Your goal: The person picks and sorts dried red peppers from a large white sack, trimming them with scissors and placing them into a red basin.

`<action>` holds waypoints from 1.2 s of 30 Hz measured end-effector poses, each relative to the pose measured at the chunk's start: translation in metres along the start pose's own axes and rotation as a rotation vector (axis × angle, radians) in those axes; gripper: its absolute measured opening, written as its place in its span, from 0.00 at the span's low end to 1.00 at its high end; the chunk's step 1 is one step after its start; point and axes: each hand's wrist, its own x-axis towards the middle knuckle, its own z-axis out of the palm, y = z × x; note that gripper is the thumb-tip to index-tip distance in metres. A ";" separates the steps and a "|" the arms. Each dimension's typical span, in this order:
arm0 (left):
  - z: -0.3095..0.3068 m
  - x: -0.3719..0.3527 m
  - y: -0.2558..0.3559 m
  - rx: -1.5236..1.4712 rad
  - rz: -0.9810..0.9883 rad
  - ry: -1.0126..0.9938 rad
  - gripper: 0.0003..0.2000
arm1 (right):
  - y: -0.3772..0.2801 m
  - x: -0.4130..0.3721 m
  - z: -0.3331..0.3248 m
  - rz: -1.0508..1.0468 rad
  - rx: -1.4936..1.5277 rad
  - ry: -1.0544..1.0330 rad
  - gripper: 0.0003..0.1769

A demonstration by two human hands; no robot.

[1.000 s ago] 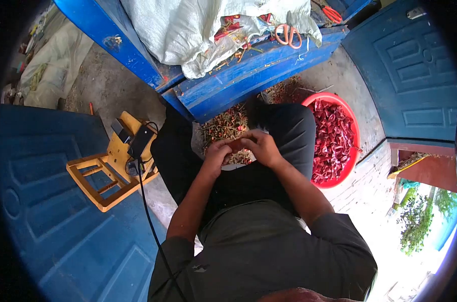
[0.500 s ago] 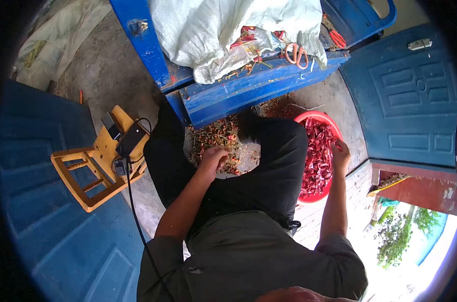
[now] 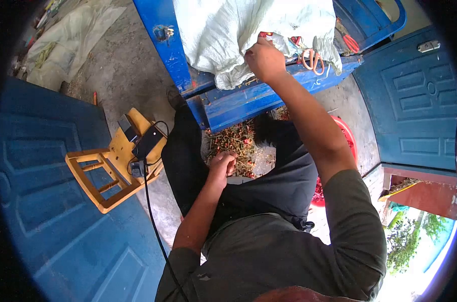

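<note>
My right hand (image 3: 265, 59) reaches to the mouth of the white woven sack (image 3: 213, 35) on the blue metal bed. Its fingers are curled down beside red dried chilies (image 3: 295, 40), and what they grip is hidden. My left hand (image 3: 223, 165) is held between my knees with the fingers curled together. Anything inside it cannot be made out. Below it, a heap of chili stems and scraps (image 3: 236, 141) lies on the floor. To the right, a red basin (image 3: 350, 136) of dried chilies is partly covered by my right arm.
Orange-handled scissors (image 3: 313, 61) hang at the bed's edge, with a red-handled tool (image 3: 350, 43) farther right. A wooden chair (image 3: 105, 186) holding black devices stands at the left, its cable running to me. Blue doors (image 3: 414, 95) flank both sides.
My right hand has moved from above the red basin up and left to the sack's mouth. My left hand stays over the stem heap, still curled. The view has shifted slightly.
</note>
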 end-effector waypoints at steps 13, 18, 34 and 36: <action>0.009 0.002 -0.002 0.052 -0.005 -0.039 0.06 | 0.042 -0.064 -0.002 0.086 0.613 0.125 0.08; 0.009 0.000 -0.002 0.048 0.002 -0.024 0.06 | 0.036 -0.073 -0.009 0.114 0.816 0.123 0.07; 0.006 0.007 -0.004 0.034 -0.009 -0.023 0.04 | 0.040 -0.052 0.001 0.504 0.426 0.136 0.28; 0.009 0.005 -0.002 0.035 -0.008 -0.012 0.05 | 0.046 -0.046 0.007 0.511 0.410 0.149 0.30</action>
